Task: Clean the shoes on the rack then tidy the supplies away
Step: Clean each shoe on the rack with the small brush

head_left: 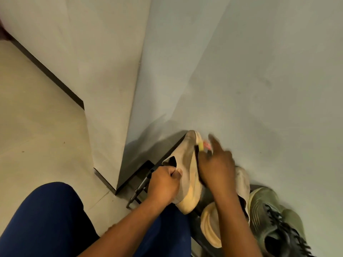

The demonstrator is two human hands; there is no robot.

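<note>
Left hand [163,184] clamps the beige shoe [187,175] in a tight grip; right hand [216,167], blurred, pinches a yellow-pink brush [202,145] against it. Green sneaker [269,219] crowds the rack [141,186] alongside.

Pale plain walls [241,62] meeting at a corner, beige tiled floor [37,127], dark skirting [50,73].

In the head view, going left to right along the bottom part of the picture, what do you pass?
Blue-clad leg → left hand gripping the tan shoe → right hand with a blurred yellow item → second tan shoe → green laced sneaker.
</note>
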